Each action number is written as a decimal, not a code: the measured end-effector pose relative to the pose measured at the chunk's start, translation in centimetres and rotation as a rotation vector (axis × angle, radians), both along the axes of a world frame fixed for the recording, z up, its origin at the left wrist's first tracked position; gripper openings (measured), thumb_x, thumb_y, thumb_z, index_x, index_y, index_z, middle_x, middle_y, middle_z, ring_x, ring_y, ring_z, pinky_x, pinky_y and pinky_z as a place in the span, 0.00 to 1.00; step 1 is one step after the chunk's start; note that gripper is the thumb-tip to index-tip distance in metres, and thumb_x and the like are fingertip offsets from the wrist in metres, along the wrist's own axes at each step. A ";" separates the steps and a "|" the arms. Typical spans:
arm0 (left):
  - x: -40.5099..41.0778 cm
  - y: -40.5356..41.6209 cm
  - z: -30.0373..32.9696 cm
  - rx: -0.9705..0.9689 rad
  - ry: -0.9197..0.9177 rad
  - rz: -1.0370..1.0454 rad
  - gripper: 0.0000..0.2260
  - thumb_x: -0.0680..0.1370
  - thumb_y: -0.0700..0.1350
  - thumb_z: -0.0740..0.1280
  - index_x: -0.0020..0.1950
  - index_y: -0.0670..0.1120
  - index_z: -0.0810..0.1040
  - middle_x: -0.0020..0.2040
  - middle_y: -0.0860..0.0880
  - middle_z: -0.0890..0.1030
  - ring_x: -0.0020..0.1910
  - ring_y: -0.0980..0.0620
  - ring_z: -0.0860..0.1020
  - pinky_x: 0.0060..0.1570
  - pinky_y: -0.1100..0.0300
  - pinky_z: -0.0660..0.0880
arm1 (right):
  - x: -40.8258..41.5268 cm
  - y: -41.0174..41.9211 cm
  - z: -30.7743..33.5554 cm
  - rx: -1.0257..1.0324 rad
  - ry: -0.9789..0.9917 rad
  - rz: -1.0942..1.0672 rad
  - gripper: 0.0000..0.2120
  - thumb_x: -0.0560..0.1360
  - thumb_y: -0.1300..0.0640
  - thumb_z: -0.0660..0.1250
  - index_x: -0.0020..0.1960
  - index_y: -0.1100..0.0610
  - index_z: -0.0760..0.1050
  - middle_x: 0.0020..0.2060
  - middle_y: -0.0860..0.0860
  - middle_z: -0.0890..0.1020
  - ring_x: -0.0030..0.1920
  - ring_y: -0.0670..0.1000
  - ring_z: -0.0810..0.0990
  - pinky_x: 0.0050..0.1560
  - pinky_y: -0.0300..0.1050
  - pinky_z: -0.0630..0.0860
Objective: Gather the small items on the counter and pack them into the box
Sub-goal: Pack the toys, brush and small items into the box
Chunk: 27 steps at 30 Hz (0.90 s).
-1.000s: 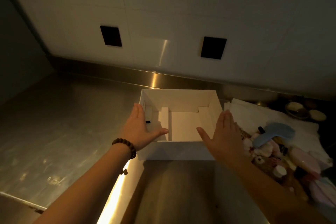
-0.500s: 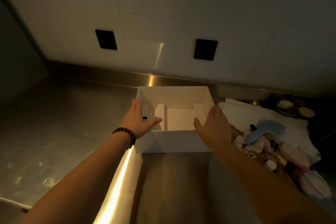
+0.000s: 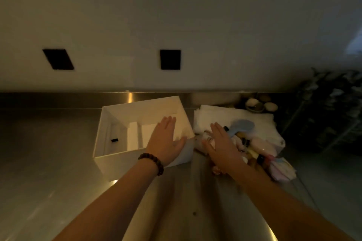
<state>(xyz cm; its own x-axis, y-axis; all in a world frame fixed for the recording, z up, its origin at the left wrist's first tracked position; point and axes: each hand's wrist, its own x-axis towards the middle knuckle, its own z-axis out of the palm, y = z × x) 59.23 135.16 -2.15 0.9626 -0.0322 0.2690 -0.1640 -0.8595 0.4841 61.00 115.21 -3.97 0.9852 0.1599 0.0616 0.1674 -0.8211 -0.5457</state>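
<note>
A white open box (image 3: 109,154) with inner dividers stands on the steel counter, turned slightly askew. My left hand (image 3: 166,141), with a bead bracelet on the wrist, hovers flat over the box's right half, fingers straight. My right hand (image 3: 221,146) is spread flat above a heap of small items (image 3: 260,152) just right of the box: a pale blue spoon-like piece (image 3: 242,126), pink and cream packets, small bottles. Neither hand holds anything. Part of the heap is hidden under my right hand.
A folded white cloth (image 3: 215,115) lies under and behind the heap. A small dish with round pieces (image 3: 258,104) sits at the back right, dark foliage (image 3: 329,111) beyond it. Bare steel counter (image 3: 49,152) stretches to the left. Two black wall outlets (image 3: 170,59) sit above.
Both hands have left the box's sides and shifted right: the left now over the box's right half, the right over the item heap. The box now sits rotated and the view has swung right.
</note>
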 end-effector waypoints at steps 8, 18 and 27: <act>0.5 -12.2 -2.5 -0.042 0.074 -0.350 0.32 0.75 0.59 0.61 0.75 0.48 0.56 0.74 0.47 0.60 0.72 0.47 0.58 0.69 0.55 0.55 | -2.4 -11.2 -1.4 -0.012 0.042 -0.152 0.32 0.73 0.37 0.62 0.73 0.45 0.58 0.74 0.50 0.60 0.72 0.54 0.60 0.68 0.52 0.62; 1.2 -15.8 -7.1 0.217 0.167 -0.424 0.46 0.68 0.65 0.67 0.73 0.61 0.38 0.76 0.52 0.36 0.71 0.49 0.29 0.71 0.46 0.36 | -3.2 -14.4 -3.3 -0.194 -0.074 -0.108 0.36 0.70 0.31 0.58 0.73 0.46 0.59 0.75 0.50 0.58 0.76 0.53 0.50 0.75 0.56 0.46; 1.5 -17.1 -7.5 0.176 0.140 -0.478 0.30 0.74 0.52 0.68 0.74 0.56 0.58 0.77 0.54 0.53 0.75 0.52 0.38 0.71 0.48 0.39 | -2.7 -15.8 -3.6 -0.103 0.144 -0.186 0.23 0.79 0.48 0.59 0.72 0.52 0.63 0.74 0.50 0.61 0.72 0.52 0.62 0.69 0.47 0.62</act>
